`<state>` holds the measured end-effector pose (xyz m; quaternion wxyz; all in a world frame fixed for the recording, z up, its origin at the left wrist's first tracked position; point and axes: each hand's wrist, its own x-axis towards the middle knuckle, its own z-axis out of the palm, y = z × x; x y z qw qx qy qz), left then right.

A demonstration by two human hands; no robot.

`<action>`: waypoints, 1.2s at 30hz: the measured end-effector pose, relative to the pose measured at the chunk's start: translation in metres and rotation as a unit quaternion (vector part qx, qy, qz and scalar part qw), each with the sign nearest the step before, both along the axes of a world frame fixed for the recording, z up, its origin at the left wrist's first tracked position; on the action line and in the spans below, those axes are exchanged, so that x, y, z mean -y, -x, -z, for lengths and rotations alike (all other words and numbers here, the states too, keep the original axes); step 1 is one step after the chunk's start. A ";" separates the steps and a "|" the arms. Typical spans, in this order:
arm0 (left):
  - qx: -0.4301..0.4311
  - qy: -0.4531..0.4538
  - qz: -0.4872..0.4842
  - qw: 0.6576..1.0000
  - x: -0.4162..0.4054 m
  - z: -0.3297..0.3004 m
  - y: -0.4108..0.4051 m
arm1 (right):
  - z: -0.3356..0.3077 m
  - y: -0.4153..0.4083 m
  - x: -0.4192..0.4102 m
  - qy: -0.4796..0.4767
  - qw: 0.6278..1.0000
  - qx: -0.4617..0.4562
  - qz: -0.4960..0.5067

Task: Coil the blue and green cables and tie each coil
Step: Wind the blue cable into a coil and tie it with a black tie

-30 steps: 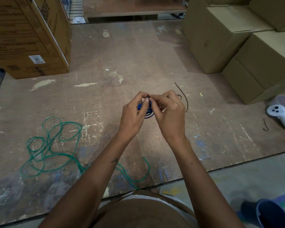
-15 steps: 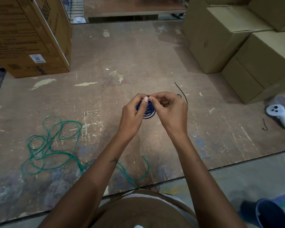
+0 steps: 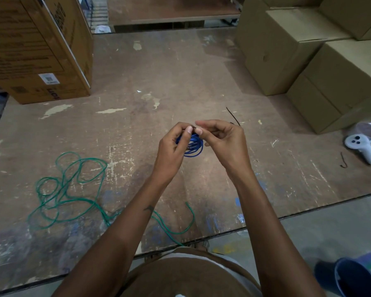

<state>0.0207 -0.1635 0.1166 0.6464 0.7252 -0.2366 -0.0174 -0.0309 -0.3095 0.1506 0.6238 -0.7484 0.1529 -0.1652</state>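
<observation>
Two cables, half done: at frame centre the left hand (image 3: pixel 173 146) grips the blue coil (image 3: pixel 193 146) while the right hand (image 3: pixel 223 140) pinches a dark tie at its top; the green cable (image 3: pixel 73 189) sprawls uncoiled lower left.

Left hand (image 3: pixel 173 149), right hand (image 3: pixel 225 139) pinching.

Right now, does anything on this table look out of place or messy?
The green cable sprawls in loose tangled loops at the table's left, one end hanging past the near edge. A white game controller sits at the right.
</observation>
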 end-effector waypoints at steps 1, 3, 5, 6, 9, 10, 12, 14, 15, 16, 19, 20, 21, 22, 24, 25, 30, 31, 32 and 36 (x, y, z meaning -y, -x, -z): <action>-0.006 0.005 -0.003 1.000 0.000 0.000 0.000 | 0.000 0.001 0.000 0.019 1.000 -0.005 0.007; -0.025 0.012 -0.006 1.000 0.000 0.003 -0.001 | 0.001 0.001 -0.002 0.073 0.997 -0.011 0.022; -0.061 0.030 -0.012 0.998 0.002 0.007 0.000 | 0.001 0.001 -0.007 0.114 0.993 -0.003 0.025; -0.079 0.042 -0.018 0.996 0.003 0.008 0.002 | 0.000 0.001 -0.009 0.128 0.991 0.004 0.025; -0.093 0.063 -0.032 0.993 0.005 0.010 0.007 | 0.000 0.001 -0.013 0.145 0.989 0.014 0.028; -0.091 0.068 -0.031 0.993 0.004 0.010 0.007 | 0.000 0.001 -0.014 0.146 0.989 0.013 0.030; -0.084 0.067 -0.024 0.994 0.002 0.009 0.007 | 0.002 0.002 -0.014 0.137 0.990 0.003 0.030; -0.075 0.054 -0.012 0.996 0.001 0.009 0.007 | 0.004 0.001 -0.012 0.121 0.992 -0.011 0.026; -0.073 0.051 -0.008 0.996 0.000 0.008 0.008 | 0.004 0.000 -0.010 0.110 0.993 -0.016 0.023; -0.073 0.051 -0.006 0.996 0.000 0.007 0.009 | 0.004 0.000 -0.009 0.097 0.995 -0.020 0.020; -0.068 0.061 -0.006 0.996 -0.001 0.002 0.009 | 0.002 0.002 -0.004 0.053 0.998 -0.020 0.001; -0.068 0.065 -0.006 0.995 -0.001 0.001 0.008 | 0.000 0.004 -0.003 0.045 0.999 -0.021 -0.007; -0.071 0.071 -0.009 0.995 -0.002 0.000 0.007 | -0.002 0.005 -0.002 0.041 0.999 -0.022 -0.013; -0.076 0.076 -0.013 0.994 -0.002 -0.001 0.006 | -0.003 0.006 -0.001 0.044 0.999 -0.023 -0.015; -0.083 0.083 -0.020 0.993 -0.002 -0.002 0.005 | -0.003 0.006 -0.002 0.068 0.997 -0.023 -0.008; -0.083 0.084 -0.019 0.993 -0.002 -0.001 0.005 | -0.003 0.006 -0.003 0.083 0.996 -0.021 -0.003; -0.072 0.059 -0.003 0.996 -0.002 0.003 0.008 | -0.001 0.005 -0.008 0.154 0.988 -0.005 0.003; -0.079 0.062 -0.003 0.995 -0.002 0.004 0.008 | -0.001 0.006 -0.008 0.167 0.986 0.002 0.003; -0.089 0.068 -0.003 0.994 -0.003 0.004 0.007 | -0.001 0.006 -0.009 0.168 0.986 0.008 0.002; -0.104 0.086 -0.005 0.991 -0.006 -0.003 -0.001 | -0.003 0.004 -0.010 0.074 0.997 0.005 -0.012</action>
